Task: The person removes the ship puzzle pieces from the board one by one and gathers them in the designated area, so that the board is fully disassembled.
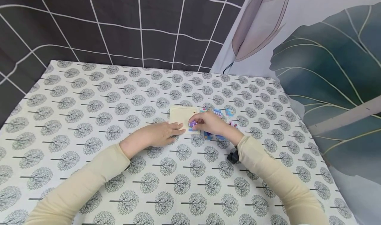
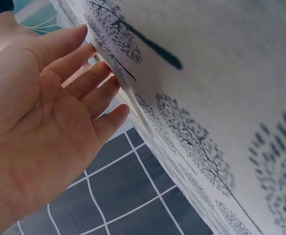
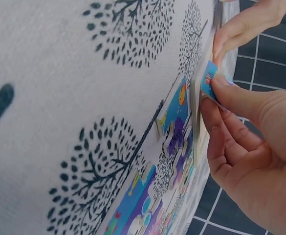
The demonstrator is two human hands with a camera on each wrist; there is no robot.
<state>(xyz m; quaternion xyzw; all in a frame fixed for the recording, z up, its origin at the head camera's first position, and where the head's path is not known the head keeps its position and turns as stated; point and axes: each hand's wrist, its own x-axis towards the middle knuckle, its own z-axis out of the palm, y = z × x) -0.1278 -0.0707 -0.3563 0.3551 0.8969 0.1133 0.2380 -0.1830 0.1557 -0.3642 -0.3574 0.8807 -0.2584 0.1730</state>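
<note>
A flat cream puzzle board (image 1: 181, 114) lies on the tablecloth in front of me. My right hand (image 1: 212, 122) pinches a colourful blue-and-purple puzzle piece (image 3: 208, 83) between thumb and fingers, over the board's lower right part. In the right wrist view, the piece stands tilted close to the board's surface. My left hand (image 1: 162, 134) lies palm down with its fingers extended, fingertips at the board's lower left edge. From the left wrist view, its palm (image 2: 50, 117) shows bare and holds nothing.
Several loose puzzle pieces (image 3: 174, 107) in blue, purple and pink lie right of the board, partly hidden under my right hand in the head view. One small piece (image 1: 229, 111) sits farther out. The tablecloth (image 1: 166, 185) has a tree print; a dark gridded cloth (image 1: 119, 16) hangs behind.
</note>
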